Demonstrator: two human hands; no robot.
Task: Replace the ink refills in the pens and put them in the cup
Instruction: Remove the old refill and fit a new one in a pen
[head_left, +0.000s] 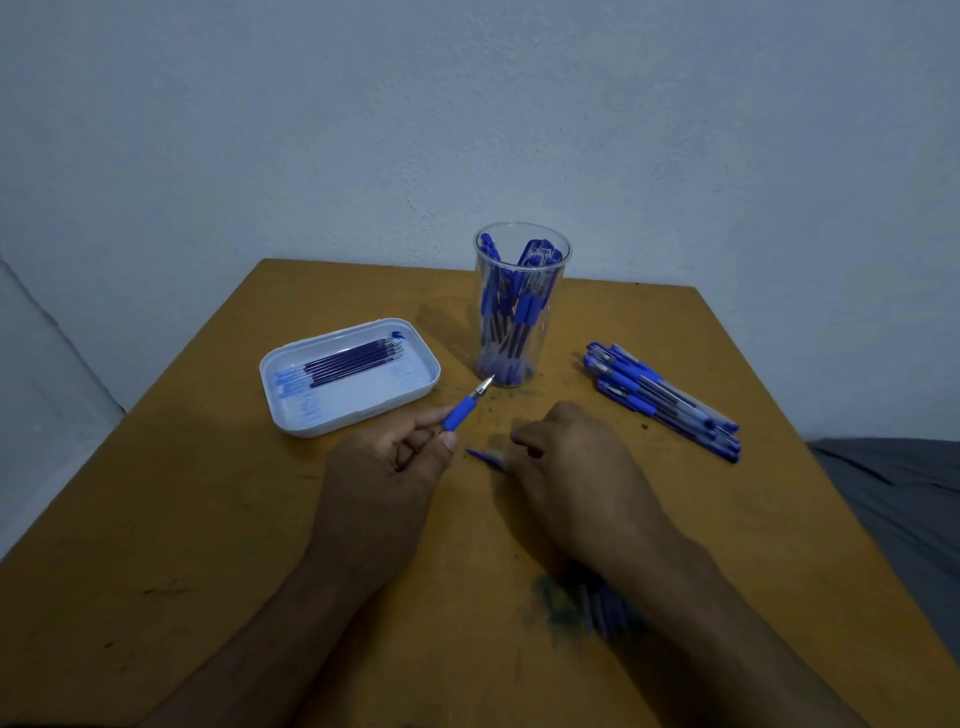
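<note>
My left hand pinches the blue grip section of a pen, its metal tip pointing up toward the cup. My right hand rests on the table with fingers curled over a blurred blue pen part; whether it grips that part is unclear. A clear plastic cup stands at the back centre and holds several blue pens. A white tray to the left contains several dark ink refills. A pile of blue pens lies on the right.
The yellow-brown table has ink stains near its middle. Several blue sticks, perhaps used refills, lie under my right forearm. A pale wall stands behind the table, and grey fabric lies beyond the right edge.
</note>
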